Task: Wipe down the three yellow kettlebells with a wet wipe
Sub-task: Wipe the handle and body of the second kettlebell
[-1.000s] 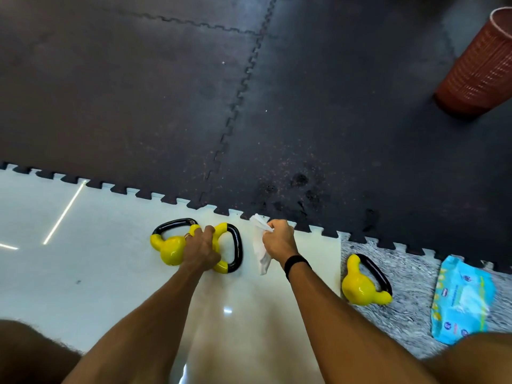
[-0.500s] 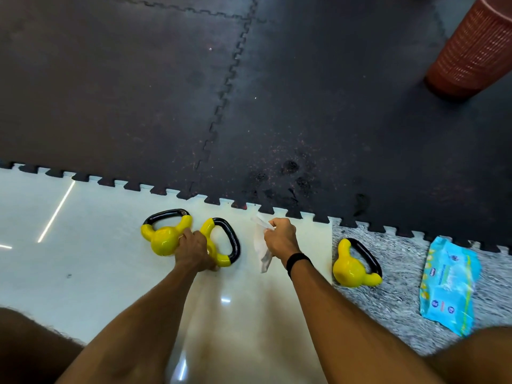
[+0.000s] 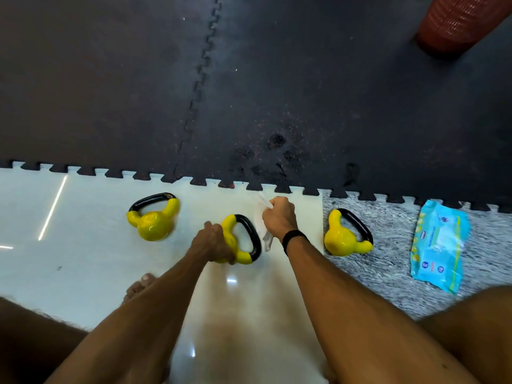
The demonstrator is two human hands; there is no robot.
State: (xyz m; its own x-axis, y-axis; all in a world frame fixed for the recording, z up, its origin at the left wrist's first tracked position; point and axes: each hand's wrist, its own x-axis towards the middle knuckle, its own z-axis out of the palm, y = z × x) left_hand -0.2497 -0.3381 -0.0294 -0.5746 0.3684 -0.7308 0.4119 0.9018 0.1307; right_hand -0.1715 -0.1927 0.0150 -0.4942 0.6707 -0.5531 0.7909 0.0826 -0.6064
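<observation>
Three yellow kettlebells with black handles lie on the floor in a row. The left kettlebell [image 3: 153,223] lies alone on the white tile. My left hand [image 3: 212,243] grips the body of the middle kettlebell [image 3: 243,239], hiding most of its yellow bulb. Just right of its handle, my right hand [image 3: 279,218] holds a crumpled white wet wipe [image 3: 261,217] that hangs down beside the handle. The right kettlebell [image 3: 342,239] lies on the grey patterned mat.
A blue pack of wet wipes [image 3: 439,245] lies on the grey mat [image 3: 388,259] at the right. A red ribbed basket [image 3: 460,20] stands at the top right on the black puzzle mats [image 3: 249,79]. My knees and bare toes [image 3: 140,285] frame the white tile [image 3: 69,259].
My left hand has drawn the middle kettlebell to the right, away from the left one, which now lies apart. My right hand with the wipe stays beside the handle.
</observation>
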